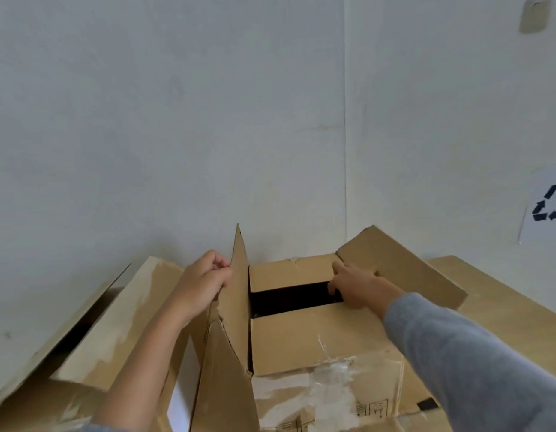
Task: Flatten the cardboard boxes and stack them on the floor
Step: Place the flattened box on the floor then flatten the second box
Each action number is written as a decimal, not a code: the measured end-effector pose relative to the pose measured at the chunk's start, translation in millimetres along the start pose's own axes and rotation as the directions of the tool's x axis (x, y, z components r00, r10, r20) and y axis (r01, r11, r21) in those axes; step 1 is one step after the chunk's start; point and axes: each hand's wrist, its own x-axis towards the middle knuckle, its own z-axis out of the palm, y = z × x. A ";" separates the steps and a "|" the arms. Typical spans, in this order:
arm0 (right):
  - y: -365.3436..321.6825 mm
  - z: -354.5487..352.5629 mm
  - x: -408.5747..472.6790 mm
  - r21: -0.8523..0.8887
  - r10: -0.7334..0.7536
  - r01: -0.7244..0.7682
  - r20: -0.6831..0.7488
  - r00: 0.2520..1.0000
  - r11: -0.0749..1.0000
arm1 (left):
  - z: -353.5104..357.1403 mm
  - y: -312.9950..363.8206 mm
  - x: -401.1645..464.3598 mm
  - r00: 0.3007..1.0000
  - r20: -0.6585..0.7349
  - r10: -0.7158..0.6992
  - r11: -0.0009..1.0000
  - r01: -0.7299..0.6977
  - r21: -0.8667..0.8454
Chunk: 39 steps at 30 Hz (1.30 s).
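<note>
Left hand [205, 282] pinches the upright flap [237, 291] of the open cardboard box [307, 341] by the wall [177, 120]; right hand [354, 285] grips the box's right flap [401, 263].

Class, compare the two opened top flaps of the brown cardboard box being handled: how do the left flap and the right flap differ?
The left flap stands nearly upright; the right flap leans outward. The left hand pinches the left flap's edge; the right hand presses at the right flap's base. The left flap's lower edge looks torn. Both are plain brown cardboard.
</note>
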 end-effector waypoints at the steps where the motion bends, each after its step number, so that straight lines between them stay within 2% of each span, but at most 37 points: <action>1: -3.2 5.8 0.8 0.026 0.025 -0.024 -0.052 0.998 0.999 | -0.4 -3.2 -0.4 1.000 -0.016 -0.001 1.000 0.001 -0.016; 3: -6.5 9.1 4.1 0.133 0.076 -0.052 -0.187 0.979 0.990 | -0.8 -7.3 -2.4 1.000 -0.026 0.009 0.999 -0.010 -0.035; 5: -2.4 4.7 10.9 0.319 0.147 -0.038 -0.325 0.934 0.947 | -0.7 -10.0 -3.7 0.999 0.000 0.038 0.999 -0.038 -0.039; 7: 2.9 -5.6 19.8 0.481 0.220 -0.013 -0.378 0.899 0.876 | -0.3 -12.6 -5.4 0.998 0.021 0.067 0.996 -0.066 -0.058; 8: 4.6 -11.1 25.3 0.514 0.222 -0.003 -0.364 0.904 0.858 | 0.1 -13.6 -6.0 0.997 0.025 0.070 0.995 -0.068 -0.076; 13: 3.8 -34.5 44.0 0.570 0.161 0.014 -0.256 0.953 0.821 | 2.9 -8.2 -4.2 0.994 0.062 0.092 0.989 -0.084 -0.121; 14: 1.3 -37.6 40.8 0.544 0.103 0.031 -0.214 0.971 0.838 | 4.7 -6.2 -3.1 0.993 0.061 0.099 0.990 -0.092 -0.111; 16: -10.3 -37.6 27.8 0.462 -0.106 0.103 -0.019 0.994 0.881 | 9.5 -4.1 -2.3 0.993 0.033 0.114 0.989 -0.111 -0.095; 18: -23.1 -30.4 12.0 0.405 -0.281 0.186 0.189 0.941 0.895 | 13.6 -2.2 -1.1 0.992 -0.013 0.122 0.986 -0.123 -0.112; 19: -26.4 -26.8 5.9 0.412 -0.320 0.214 0.207 0.925 0.886 | 15.9 -2.8 0.5 0.992 -0.031 0.119 0.984 -0.122 -0.126; 20: -26.3 -24.8 0.9 0.444 -0.336 0.234 0.166 0.927 0.865 | 17.9 -4.0 1.5 0.993 -0.044 0.111 0.983 -0.116 -0.141; 23: -13.4 -37.4 -11.5 0.512 -0.332 0.326 -0.083 0.940 0.794 | 22.9 -7.6 -0.2 0.991 -0.079 0.106 0.963 -0.122 -0.239; 26: 2.2 -63.5 -23.5 0.527 -0.254 0.363 -0.268 0.929 0.768 | 29.3 -12.9 -3.0 0.996 -0.032 0.081 0.862 -0.086 -0.500; 28: 9.9 -81.3 -28.9 0.535 -0.193 0.381 -0.374 0.907 0.754 | 33.0 -13.4 -2.1 0.994 0.004 0.108 0.799 -0.085 -0.595; 30: 16.1 -100.6 -32.7 0.521 -0.128 0.401 -0.483 0.866 0.754 | 38.3 -9.0 2.8 0.989 0.033 0.147 0.802 -0.100 -0.589; 32: 19.3 -117.6 -34.2 0.514 -0.076 0.432 -0.575 0.815 0.741 | 44.7 1.7 8.8 0.992 0.014 0.123 0.837 -0.096 -0.539; 35: 22.3 -131.6 -33.4 0.486 -0.009 0.442 -0.665 0.747 0.754 | 48.8 13.9 19.1 0.987 -0.110 0.115 0.836 -0.156 -0.527; 39: 29.1 -142.4 -32.2 0.475 0.070 0.438 -0.735 0.674 0.763 | 47.1 28.0 25.3 0.922 -0.339 0.188 0.825 -0.336 -0.455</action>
